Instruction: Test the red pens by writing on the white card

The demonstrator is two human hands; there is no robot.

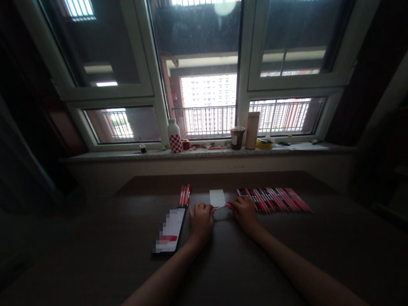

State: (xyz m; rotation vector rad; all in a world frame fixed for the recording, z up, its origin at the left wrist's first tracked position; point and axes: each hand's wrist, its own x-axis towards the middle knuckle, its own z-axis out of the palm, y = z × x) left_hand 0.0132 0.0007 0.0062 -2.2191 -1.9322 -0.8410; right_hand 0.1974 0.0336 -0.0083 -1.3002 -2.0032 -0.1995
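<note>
My left hand (202, 221) and my right hand (246, 214) are closed on the two ends of a slim pink pen (220, 207), held level just above the table. A pale strip shows along the pen's middle; I cannot make out what it is. Just beyond the pen lies a small white sheet of paper (217, 197). Beside my right hand is a slanting row of several pink, red and black pens (277, 199), partly covered by that hand. Up and to the left of my left hand lies a small group of similar pens (185, 195).
A phone (170, 231) with a lit screen lies left of my left hand on the dark table (236, 267). On the windowsill (127, 156) stand a checkered bottle (175, 138), a drink cup (236, 138), a tall tan cylinder (252, 131) and a yellow tape roll (264, 144).
</note>
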